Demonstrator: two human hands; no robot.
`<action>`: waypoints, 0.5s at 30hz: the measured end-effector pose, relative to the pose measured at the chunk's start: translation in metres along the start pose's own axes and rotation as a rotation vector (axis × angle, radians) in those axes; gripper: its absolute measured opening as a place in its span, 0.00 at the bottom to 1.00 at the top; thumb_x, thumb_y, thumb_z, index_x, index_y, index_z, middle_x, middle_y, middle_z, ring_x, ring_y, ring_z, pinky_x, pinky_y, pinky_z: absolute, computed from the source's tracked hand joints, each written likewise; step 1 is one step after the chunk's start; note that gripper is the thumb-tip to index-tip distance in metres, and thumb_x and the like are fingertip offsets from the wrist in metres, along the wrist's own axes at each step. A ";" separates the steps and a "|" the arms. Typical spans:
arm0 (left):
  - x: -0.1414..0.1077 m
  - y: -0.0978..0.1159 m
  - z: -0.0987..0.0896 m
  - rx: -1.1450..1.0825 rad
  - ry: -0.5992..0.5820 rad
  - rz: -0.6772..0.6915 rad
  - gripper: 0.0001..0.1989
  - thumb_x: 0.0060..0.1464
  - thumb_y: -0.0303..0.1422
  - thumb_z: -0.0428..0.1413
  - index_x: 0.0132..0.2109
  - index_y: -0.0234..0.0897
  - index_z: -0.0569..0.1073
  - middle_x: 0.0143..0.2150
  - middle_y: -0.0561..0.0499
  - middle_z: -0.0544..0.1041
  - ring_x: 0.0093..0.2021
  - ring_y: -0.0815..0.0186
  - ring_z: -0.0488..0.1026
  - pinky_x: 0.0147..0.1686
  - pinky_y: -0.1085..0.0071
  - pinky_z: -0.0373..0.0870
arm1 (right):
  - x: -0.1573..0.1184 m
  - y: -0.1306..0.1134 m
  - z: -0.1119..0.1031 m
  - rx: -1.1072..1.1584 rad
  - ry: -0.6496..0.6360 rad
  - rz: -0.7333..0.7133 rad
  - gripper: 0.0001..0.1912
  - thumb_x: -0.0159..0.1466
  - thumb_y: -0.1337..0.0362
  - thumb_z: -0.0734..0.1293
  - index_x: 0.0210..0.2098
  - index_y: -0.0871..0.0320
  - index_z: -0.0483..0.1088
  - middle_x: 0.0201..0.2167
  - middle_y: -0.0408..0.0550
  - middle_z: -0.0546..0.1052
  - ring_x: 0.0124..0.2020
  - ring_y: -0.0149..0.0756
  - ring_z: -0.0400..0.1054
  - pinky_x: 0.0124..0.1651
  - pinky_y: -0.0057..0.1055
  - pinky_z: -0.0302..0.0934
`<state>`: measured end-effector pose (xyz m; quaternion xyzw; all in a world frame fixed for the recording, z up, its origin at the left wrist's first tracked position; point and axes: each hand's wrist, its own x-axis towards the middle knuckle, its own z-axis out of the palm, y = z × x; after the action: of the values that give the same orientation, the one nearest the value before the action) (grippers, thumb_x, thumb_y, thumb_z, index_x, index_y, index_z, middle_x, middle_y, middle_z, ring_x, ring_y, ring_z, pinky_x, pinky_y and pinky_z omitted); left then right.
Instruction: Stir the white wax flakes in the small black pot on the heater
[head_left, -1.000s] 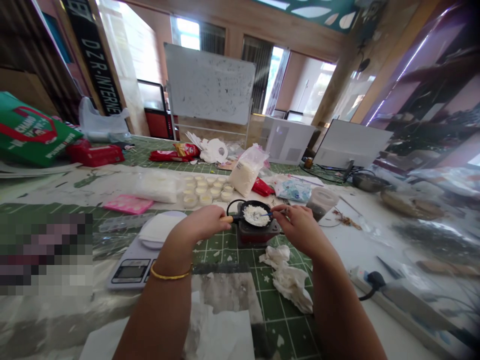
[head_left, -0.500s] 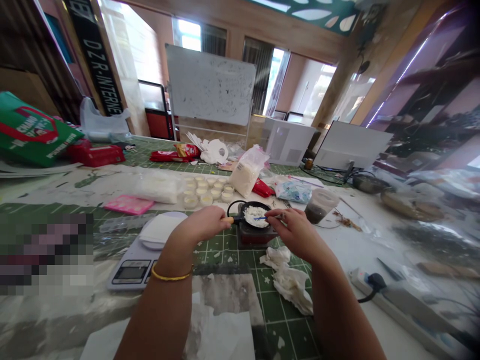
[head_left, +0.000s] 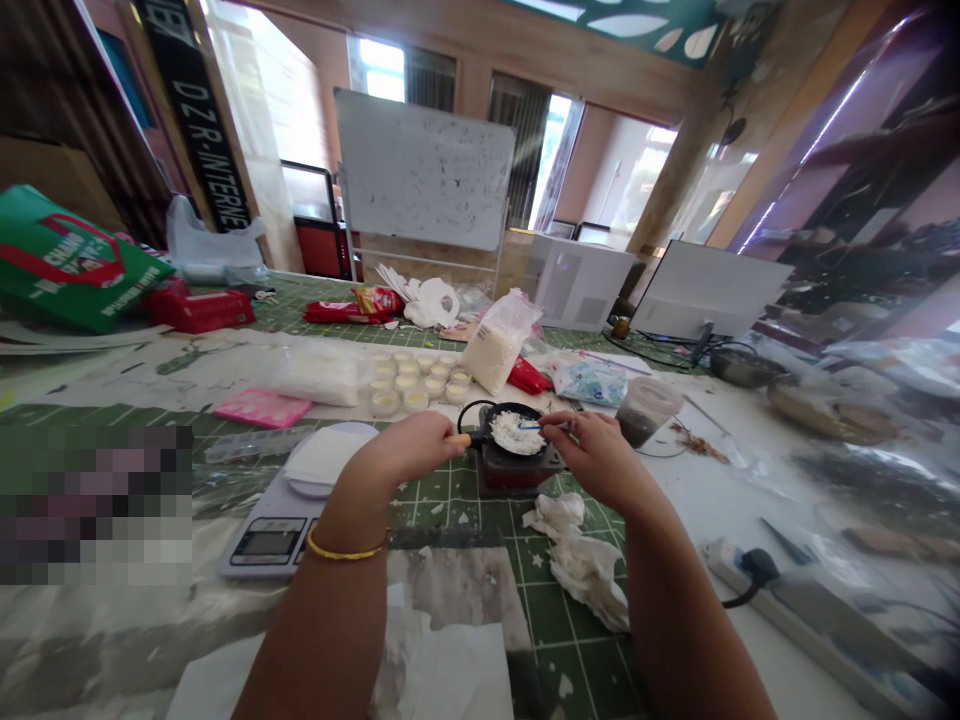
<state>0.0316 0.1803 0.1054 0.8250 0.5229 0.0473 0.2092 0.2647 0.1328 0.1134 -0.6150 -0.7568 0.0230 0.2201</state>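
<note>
A small black pan [head_left: 491,449] with white flakes [head_left: 516,432] in it rests on a small dark stove [head_left: 510,475]. My left hand [head_left: 427,443] is closed round the pan's wooden handle [head_left: 459,440], to the left of the pan. From the right, my right hand [head_left: 589,443] pinches a thin blue stick [head_left: 529,428], whose tip lies over the flakes. Behind the pan, a clear bag of white material [head_left: 493,352] leans beside several small filled cups [head_left: 416,400].
A kitchen scale [head_left: 271,541] stands left of my left arm. Crumpled tissues [head_left: 589,570] lie before the stove. At right are a cup of dark material [head_left: 643,412] and a power strip [head_left: 810,620]. A pink tray [head_left: 262,407] lies at left.
The blue stick and my right hand have shifted slightly up and to the right over the pan. My left hand keeps its hold on the handle. The whole view has shifted slightly.
</note>
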 end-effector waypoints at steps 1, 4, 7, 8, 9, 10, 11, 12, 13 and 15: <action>0.000 0.000 0.000 0.004 0.003 0.006 0.22 0.51 0.48 0.42 0.24 0.36 0.66 0.22 0.51 0.68 0.21 0.70 0.61 0.21 0.73 0.50 | -0.003 -0.001 -0.003 0.000 0.020 -0.004 0.14 0.63 0.59 0.55 0.35 0.54 0.72 0.38 0.45 0.76 0.42 0.38 0.66 0.51 0.41 0.47; 0.001 -0.001 0.001 0.005 0.003 0.001 0.22 0.51 0.48 0.43 0.24 0.36 0.66 0.22 0.51 0.69 0.22 0.70 0.62 0.21 0.73 0.50 | -0.011 -0.005 -0.011 0.005 0.078 -0.024 0.14 0.63 0.59 0.56 0.33 0.55 0.72 0.39 0.45 0.76 0.42 0.37 0.66 0.53 0.41 0.45; 0.002 -0.003 0.002 -0.002 0.009 -0.003 0.22 0.51 0.48 0.43 0.24 0.35 0.66 0.23 0.51 0.70 0.22 0.69 0.63 0.21 0.73 0.50 | -0.012 -0.008 -0.011 0.057 0.006 -0.094 0.14 0.63 0.59 0.56 0.36 0.54 0.72 0.40 0.45 0.76 0.43 0.37 0.66 0.52 0.39 0.47; 0.002 -0.003 0.002 -0.002 0.013 0.005 0.21 0.51 0.48 0.43 0.24 0.35 0.66 0.23 0.51 0.70 0.22 0.69 0.63 0.21 0.73 0.50 | -0.010 -0.008 -0.009 0.066 -0.017 -0.101 0.14 0.63 0.59 0.56 0.37 0.54 0.72 0.40 0.45 0.76 0.43 0.37 0.66 0.52 0.39 0.48; 0.002 -0.003 0.002 -0.002 0.016 0.011 0.21 0.51 0.48 0.43 0.24 0.35 0.66 0.22 0.51 0.69 0.22 0.69 0.63 0.21 0.73 0.50 | -0.009 -0.008 -0.008 0.062 -0.023 -0.091 0.14 0.63 0.59 0.55 0.37 0.54 0.72 0.40 0.45 0.76 0.43 0.37 0.66 0.52 0.39 0.48; 0.002 -0.003 0.002 -0.001 0.016 0.013 0.21 0.51 0.48 0.43 0.24 0.36 0.66 0.22 0.51 0.69 0.22 0.69 0.62 0.21 0.73 0.50 | -0.008 -0.007 -0.006 0.046 -0.016 -0.071 0.15 0.63 0.60 0.55 0.37 0.55 0.72 0.40 0.45 0.76 0.42 0.37 0.66 0.52 0.40 0.47; 0.001 -0.002 0.002 0.000 0.016 0.012 0.21 0.51 0.48 0.43 0.24 0.36 0.66 0.22 0.51 0.69 0.22 0.69 0.62 0.21 0.73 0.50 | -0.007 -0.007 -0.006 0.026 -0.001 -0.046 0.15 0.63 0.60 0.55 0.37 0.55 0.72 0.39 0.46 0.76 0.41 0.37 0.66 0.53 0.41 0.47; 0.001 -0.002 0.002 0.001 0.014 0.011 0.21 0.51 0.48 0.43 0.23 0.36 0.65 0.21 0.51 0.68 0.22 0.69 0.62 0.21 0.73 0.50 | -0.006 -0.006 -0.006 0.010 0.011 -0.027 0.15 0.63 0.60 0.55 0.36 0.55 0.72 0.38 0.46 0.76 0.41 0.38 0.66 0.52 0.42 0.47; 0.001 -0.001 0.002 0.003 0.013 0.010 0.21 0.51 0.48 0.43 0.23 0.36 0.65 0.21 0.51 0.68 0.22 0.69 0.62 0.21 0.73 0.50 | -0.006 -0.006 -0.006 0.002 0.013 -0.022 0.15 0.63 0.59 0.55 0.36 0.55 0.72 0.38 0.46 0.76 0.41 0.38 0.66 0.52 0.42 0.47; 0.000 0.000 0.001 0.005 0.010 0.002 0.21 0.51 0.48 0.43 0.23 0.36 0.65 0.21 0.51 0.68 0.21 0.69 0.62 0.21 0.73 0.50 | -0.007 -0.006 -0.006 0.017 0.000 -0.045 0.16 0.63 0.58 0.55 0.36 0.54 0.72 0.38 0.45 0.76 0.41 0.38 0.66 0.52 0.41 0.48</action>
<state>0.0321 0.1804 0.1046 0.8256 0.5234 0.0503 0.2046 0.2621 0.1234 0.1190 -0.5960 -0.7702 0.0244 0.2259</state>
